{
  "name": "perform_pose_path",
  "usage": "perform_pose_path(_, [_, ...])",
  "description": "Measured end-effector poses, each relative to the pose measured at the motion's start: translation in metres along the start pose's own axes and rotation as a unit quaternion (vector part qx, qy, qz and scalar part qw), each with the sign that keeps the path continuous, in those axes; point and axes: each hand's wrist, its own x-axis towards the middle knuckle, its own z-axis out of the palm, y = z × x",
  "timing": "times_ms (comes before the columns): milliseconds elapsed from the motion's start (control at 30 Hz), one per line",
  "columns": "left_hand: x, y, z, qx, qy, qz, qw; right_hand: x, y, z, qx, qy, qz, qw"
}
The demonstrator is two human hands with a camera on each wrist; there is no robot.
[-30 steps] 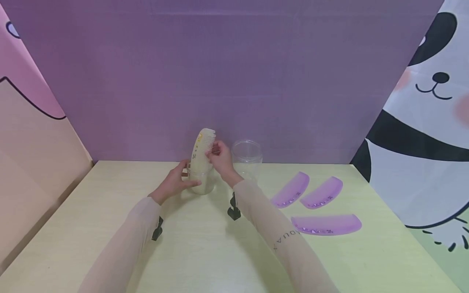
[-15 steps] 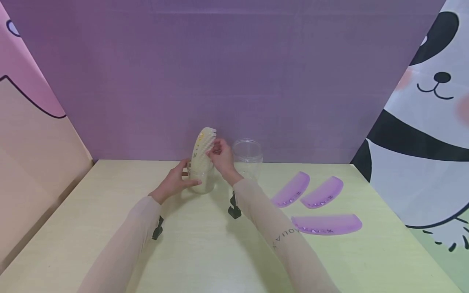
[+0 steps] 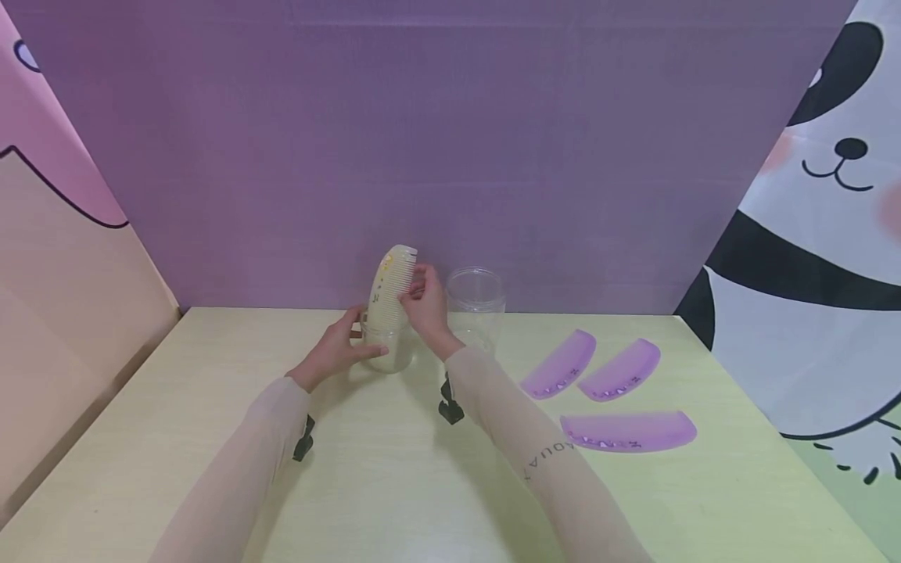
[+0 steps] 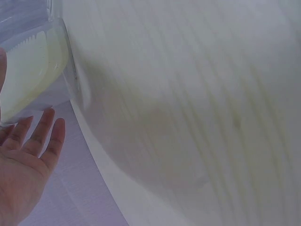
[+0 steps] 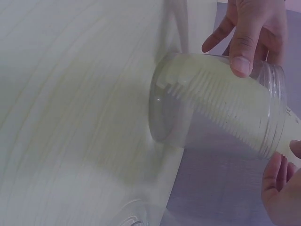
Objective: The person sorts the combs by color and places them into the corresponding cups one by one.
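Observation:
A pale yellow comb (image 3: pixel 389 289) with a printed spine stands upright, slightly tilted, in a clear plastic jar (image 3: pixel 403 360). Its top half rises above the rim. My left hand (image 3: pixel 334 353) holds the jar from the left, thumb in front and fingers behind; the right wrist view shows that thumb on the jar wall (image 5: pixel 169 127). With thumb and fingers, my right hand (image 3: pixel 429 313) pinches the toothed edge of the comb just above the rim. Through the wall in the left wrist view, the comb's lower end (image 4: pixel 28 66) looks layered; whether there is more than one comb I cannot tell.
A second clear jar (image 3: pixel 476 297) stands just right of my right hand, near the purple backdrop (image 3: pixel 450 156). Three purple combs lie on the right of the table: two slanted ones (image 3: pixel 559 366) (image 3: pixel 621 371) and a level one (image 3: pixel 629 432) nearer me.
My right hand has shifted very slightly along the comb's toothed edge. The comb's top has leaned a touch to the right. The left hand and jar stay in place.

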Motion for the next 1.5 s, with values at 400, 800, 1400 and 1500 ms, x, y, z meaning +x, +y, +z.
perform_pose_path(400, [-0.001,0.001,0.0,0.006,0.0,-0.011,0.9999,-0.002,0.0,-0.003,0.003,-0.005,0.014,1.0])
perform_pose_path(800, [0.0,0.0,0.001,0.004,-0.007,-0.011,0.9999,-0.005,0.0,-0.006,0.003,-0.017,0.011,1.0])
perform_pose_path(1400, [-0.009,0.013,-0.006,0.029,-0.003,0.015,0.9995,-0.008,-0.022,-0.022,0.008,-0.031,0.001,0.999])
perform_pose_path(1500, [-0.011,0.016,-0.01,0.048,0.008,0.041,0.998,-0.008,-0.027,-0.028,0.014,-0.038,-0.007,0.999])
